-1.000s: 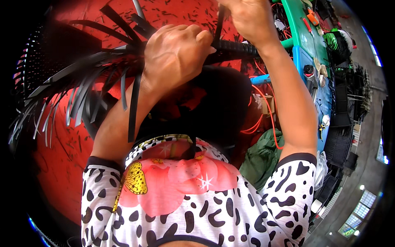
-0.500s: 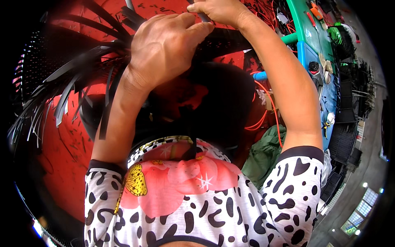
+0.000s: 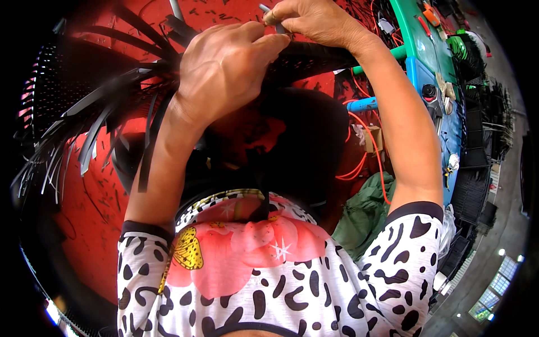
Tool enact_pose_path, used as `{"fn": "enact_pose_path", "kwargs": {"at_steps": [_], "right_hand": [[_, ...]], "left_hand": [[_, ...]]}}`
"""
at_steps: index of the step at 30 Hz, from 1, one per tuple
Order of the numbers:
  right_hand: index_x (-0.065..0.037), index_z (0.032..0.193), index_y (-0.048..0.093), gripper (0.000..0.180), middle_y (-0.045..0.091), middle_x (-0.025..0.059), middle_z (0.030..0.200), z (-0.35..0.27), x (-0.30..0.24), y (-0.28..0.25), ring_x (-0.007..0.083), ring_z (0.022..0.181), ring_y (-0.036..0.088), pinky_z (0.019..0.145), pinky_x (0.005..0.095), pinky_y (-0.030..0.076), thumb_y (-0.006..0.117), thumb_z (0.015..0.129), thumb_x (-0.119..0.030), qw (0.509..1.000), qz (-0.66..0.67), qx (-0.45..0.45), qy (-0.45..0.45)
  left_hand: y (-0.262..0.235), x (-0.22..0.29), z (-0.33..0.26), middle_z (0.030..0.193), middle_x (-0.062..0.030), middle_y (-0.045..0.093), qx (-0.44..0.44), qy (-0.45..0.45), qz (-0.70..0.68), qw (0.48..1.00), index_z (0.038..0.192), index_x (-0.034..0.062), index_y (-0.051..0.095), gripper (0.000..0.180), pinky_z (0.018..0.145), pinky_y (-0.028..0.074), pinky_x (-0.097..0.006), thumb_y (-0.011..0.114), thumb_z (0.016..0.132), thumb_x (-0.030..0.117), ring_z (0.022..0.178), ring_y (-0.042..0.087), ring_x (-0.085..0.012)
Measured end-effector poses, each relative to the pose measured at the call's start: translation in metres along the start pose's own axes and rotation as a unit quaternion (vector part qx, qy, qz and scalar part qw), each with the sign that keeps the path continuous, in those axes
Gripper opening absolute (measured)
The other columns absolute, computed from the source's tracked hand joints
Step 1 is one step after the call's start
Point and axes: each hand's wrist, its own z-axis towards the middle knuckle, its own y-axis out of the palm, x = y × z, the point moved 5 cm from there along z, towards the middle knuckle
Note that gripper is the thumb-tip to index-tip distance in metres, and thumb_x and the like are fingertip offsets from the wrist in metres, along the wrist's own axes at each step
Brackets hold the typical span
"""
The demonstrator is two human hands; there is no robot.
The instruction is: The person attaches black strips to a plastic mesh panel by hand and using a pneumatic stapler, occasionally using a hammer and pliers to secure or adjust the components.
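Observation:
A black woven piece [image 3: 309, 59] made of flat plastic strips lies under my hands near the top of the view. Loose ends of black strips [image 3: 88, 147] fan out from it to the left. My left hand [image 3: 224, 73] is closed on the woven piece, its thumb and forefinger at the edge; what lies under the palm is hidden. Just right of it, my right hand [image 3: 317, 22] pinches a grey-black strip [image 3: 279, 27], whose short end pokes up beyond the fingers. The two hands' fingertips are close together.
A red floor [image 3: 95, 241] strewn with dark scraps lies below. At the right stands a green and blue table [image 3: 443, 143] with tools on it. An orange-red hose [image 3: 359, 118] loops beside a green cloth [image 3: 365, 208] and a small cardboard box [image 3: 373, 139]. Black woven goods are stacked farther right.
My right hand has shifted slightly right and down, with its wrist bent more and its fingers closed on the strip. The left hand has barely moved.

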Motion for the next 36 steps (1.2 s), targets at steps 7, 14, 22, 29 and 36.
{"fn": "enact_pose_path", "kwargs": {"at_steps": [7, 14, 22, 29, 36], "right_hand": [[0.001, 0.086, 0.066, 0.020, 0.066, 0.0133, 0.073, -0.001, -0.007, -0.003, 0.0220, 0.066, 0.065, 0.061, 0.0320, 0.051, 0.051, 0.073, 0.002, 0.994, 0.050, 0.066, 0.067], [0.003, 0.080, 0.062, 0.019, 0.061, 0.0104, 0.067, -0.002, 0.018, 0.014, 0.0197, 0.060, 0.062, 0.051, 0.0311, 0.049, 0.050, 0.068, 0.010, 0.908, 0.366, 0.049, 0.198], [0.002, 0.079, 0.063, 0.019, 0.062, 0.0091, 0.068, -0.001, 0.025, 0.027, 0.0181, 0.060, 0.059, 0.053, 0.0296, 0.046, 0.052, 0.066, 0.011, 0.919, 0.279, -0.057, 0.271], [0.000, 0.086, 0.067, 0.025, 0.065, 0.0038, 0.072, -0.001, 0.005, 0.027, 0.0144, 0.069, 0.059, 0.063, 0.0282, 0.047, 0.054, 0.066, 0.006, 0.963, 0.150, -0.203, 0.092], [0.000, 0.095, 0.061, 0.023, 0.063, 0.0123, 0.096, -0.064, -0.061, -0.008, 0.0184, 0.088, 0.062, 0.079, 0.0302, 0.050, 0.067, 0.075, -0.011, 0.959, -0.038, 0.256, -0.112]], "left_hand": [[-0.004, 0.001, 0.000, 0.079, -0.0087, 0.056, -0.048, -0.010, -0.032, 0.998, 0.104, 0.0079, 0.063, 0.036, 0.062, 0.047, -0.038, 0.066, 0.069, 0.004, 0.072, 0.058, -0.0289], [-0.002, 0.002, -0.003, 0.082, -0.0083, 0.057, -0.054, -0.023, -0.030, 0.998, 0.105, 0.0078, 0.062, 0.040, 0.064, 0.048, -0.038, 0.067, 0.065, 0.002, 0.075, 0.059, -0.0288], [-0.005, 0.003, -0.002, 0.082, -0.0083, 0.057, -0.051, -0.017, -0.035, 0.998, 0.105, 0.0084, 0.063, 0.043, 0.064, 0.048, -0.038, 0.068, 0.063, 0.002, 0.075, 0.059, -0.0287], [0.000, 0.005, 0.001, 0.079, -0.0077, 0.057, -0.048, -0.014, -0.047, 0.998, 0.104, 0.0088, 0.063, 0.043, 0.063, 0.048, -0.039, 0.064, 0.063, -0.001, 0.075, 0.059, -0.0290], [0.003, -0.001, -0.005, 0.078, -0.0072, 0.057, -0.018, -0.022, -0.042, 0.999, 0.099, 0.0087, 0.064, 0.035, 0.061, 0.048, -0.039, 0.062, 0.065, 0.001, 0.073, 0.059, -0.0293]]}}
